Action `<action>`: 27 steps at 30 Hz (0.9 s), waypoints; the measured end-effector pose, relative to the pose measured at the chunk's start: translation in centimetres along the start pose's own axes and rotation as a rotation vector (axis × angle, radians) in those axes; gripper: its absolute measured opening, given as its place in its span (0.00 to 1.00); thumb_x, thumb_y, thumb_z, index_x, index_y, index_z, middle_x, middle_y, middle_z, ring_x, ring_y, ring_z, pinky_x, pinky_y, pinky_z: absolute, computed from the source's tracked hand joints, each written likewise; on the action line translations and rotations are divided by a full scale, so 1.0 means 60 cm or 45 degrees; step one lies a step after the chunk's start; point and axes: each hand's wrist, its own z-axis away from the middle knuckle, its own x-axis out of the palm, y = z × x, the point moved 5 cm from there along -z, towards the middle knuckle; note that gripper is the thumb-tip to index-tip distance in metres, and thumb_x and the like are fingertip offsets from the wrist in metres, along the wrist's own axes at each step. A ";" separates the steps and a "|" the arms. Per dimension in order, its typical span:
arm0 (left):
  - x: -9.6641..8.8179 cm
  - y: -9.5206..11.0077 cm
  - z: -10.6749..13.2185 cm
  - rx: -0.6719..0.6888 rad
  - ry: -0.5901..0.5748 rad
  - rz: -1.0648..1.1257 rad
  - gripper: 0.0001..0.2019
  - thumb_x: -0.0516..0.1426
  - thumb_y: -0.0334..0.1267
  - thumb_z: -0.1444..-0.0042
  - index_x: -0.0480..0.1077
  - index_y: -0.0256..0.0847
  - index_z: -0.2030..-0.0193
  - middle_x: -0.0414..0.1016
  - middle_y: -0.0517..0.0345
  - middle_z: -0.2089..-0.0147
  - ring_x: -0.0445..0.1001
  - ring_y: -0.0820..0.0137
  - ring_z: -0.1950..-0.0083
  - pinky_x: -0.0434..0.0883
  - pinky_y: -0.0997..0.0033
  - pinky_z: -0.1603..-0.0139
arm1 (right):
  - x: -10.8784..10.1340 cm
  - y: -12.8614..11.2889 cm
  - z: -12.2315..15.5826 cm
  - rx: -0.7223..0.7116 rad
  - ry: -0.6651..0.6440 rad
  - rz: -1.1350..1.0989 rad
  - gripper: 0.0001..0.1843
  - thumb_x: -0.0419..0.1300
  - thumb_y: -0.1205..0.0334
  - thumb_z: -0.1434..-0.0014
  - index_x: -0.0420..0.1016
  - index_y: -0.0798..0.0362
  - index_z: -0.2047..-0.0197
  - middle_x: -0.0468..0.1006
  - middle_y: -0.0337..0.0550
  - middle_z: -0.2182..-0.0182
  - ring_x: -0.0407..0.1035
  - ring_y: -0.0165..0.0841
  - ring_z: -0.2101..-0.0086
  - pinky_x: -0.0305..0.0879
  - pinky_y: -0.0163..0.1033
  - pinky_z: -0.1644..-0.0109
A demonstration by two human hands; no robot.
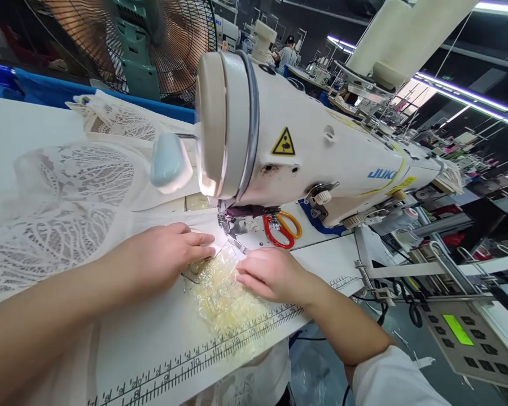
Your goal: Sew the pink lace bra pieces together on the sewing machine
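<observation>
My left hand [163, 256] lies palm down on white fabric [146, 223], its fingers stretched toward the presser foot [228, 221] of the sewing machine [305, 141]. Right of the needle area, my right hand [273, 273] is closed, thumb and fingers pressed together at the edge of a shiny, crinkled, pale yellow translucent sheet [226, 287]. What sits between those fingertips is hidden. The sheet spreads on the table in front of the presser foot. White lace pieces [84, 180] lie left of the machine, joined or next to the fabric under my left forearm.
Scissors with red and orange handles [279, 228] lie under the machine arm. A ruler strip [203, 358] runs along the table's front edge. A pale blue lamp-like part [169, 163] juts from the machine head. Behind stands a fan [138, 51]; a control panel [469, 338] is at right.
</observation>
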 end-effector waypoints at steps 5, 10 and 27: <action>0.003 -0.007 0.000 0.029 0.060 -0.015 0.37 0.48 0.16 0.57 0.69 0.54 0.43 0.70 0.67 0.39 0.70 0.65 0.55 0.65 0.70 0.57 | -0.001 -0.003 0.001 -0.010 0.019 0.012 0.16 0.48 0.57 0.33 0.72 0.55 0.66 0.73 0.41 0.74 0.65 0.31 0.71 0.53 0.36 0.69; -0.001 -0.006 0.001 0.072 0.076 -0.066 0.36 0.48 0.17 0.58 0.70 0.52 0.44 0.69 0.67 0.39 0.70 0.65 0.53 0.66 0.70 0.56 | -0.001 -0.004 0.001 -0.017 0.026 0.014 0.17 0.47 0.57 0.33 0.71 0.55 0.67 0.72 0.41 0.74 0.64 0.31 0.72 0.53 0.36 0.69; 0.015 -0.018 0.002 0.105 0.056 -0.042 0.28 0.44 0.25 0.47 0.70 0.52 0.44 0.70 0.59 0.40 0.69 0.58 0.48 0.66 0.65 0.58 | 0.001 -0.006 0.002 -0.021 0.040 -0.025 0.14 0.49 0.59 0.34 0.70 0.55 0.67 0.74 0.42 0.73 0.65 0.31 0.72 0.54 0.35 0.68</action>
